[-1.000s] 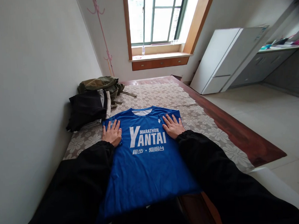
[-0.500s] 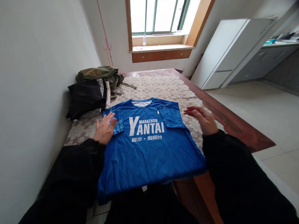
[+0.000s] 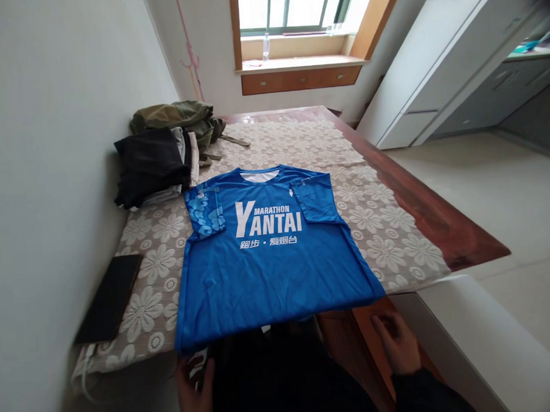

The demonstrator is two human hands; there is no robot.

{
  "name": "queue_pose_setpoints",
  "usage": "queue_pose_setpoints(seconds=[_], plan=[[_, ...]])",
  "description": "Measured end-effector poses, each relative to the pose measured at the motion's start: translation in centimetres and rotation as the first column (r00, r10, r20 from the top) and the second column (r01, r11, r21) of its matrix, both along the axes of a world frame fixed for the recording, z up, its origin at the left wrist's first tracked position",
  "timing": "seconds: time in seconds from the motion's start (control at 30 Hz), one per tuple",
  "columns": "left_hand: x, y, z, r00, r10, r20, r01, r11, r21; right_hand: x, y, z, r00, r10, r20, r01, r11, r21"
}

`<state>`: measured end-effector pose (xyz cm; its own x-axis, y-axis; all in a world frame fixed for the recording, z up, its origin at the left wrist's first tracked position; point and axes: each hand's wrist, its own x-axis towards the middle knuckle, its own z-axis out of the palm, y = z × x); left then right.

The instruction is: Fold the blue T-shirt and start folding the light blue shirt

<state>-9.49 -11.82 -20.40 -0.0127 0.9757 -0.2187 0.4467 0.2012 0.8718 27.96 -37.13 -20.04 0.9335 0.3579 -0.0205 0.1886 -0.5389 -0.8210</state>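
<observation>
A blue T-shirt (image 3: 260, 274) with white "Marathon Yantai" lettering lies front up on the table, both sleeves folded inward over the chest. Its bottom hem hangs at the near table edge, against my dark clothing. My left hand (image 3: 195, 388) is low by the shirt's lower left corner, thumb apart from the fingers; whether the fingertips touch the hem is hard to see. Off the lower right corner, beyond the table edge, my right hand (image 3: 397, 344) has its fingers loosely bent and holds nothing visible.
A patterned lace tablecloth (image 3: 383, 249) covers the table. A black tablet-like device (image 3: 109, 298) with a white cable (image 3: 84, 376) lies at the near left. Folded dark clothes (image 3: 150, 166) and an olive backpack (image 3: 178, 116) sit along the left wall. A white fridge (image 3: 429, 69) stands at right.
Both hands have come back from beside the sleeves to the near hem, the left to the lower left corner, the right past the lower right. My view has tilted downward.
</observation>
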Motion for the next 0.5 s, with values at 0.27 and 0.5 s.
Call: queue_pose_setpoints(seconds=[0.27,0.5], plan=[[-1.2,3.6,-3.8,0.997,-0.029,0.068,0.046,0.965,-0.258,-2.1,2.9,-6.1,0.964,0.234,-0.124,-0.225,0.971,0.083],[-1.0,3.3,-1.8,0.985,-0.168,0.025,0.17,0.969,-0.178,-3.0,4.0,-7.4,0.925,0.306,-0.225,-0.297,0.952,0.072]])
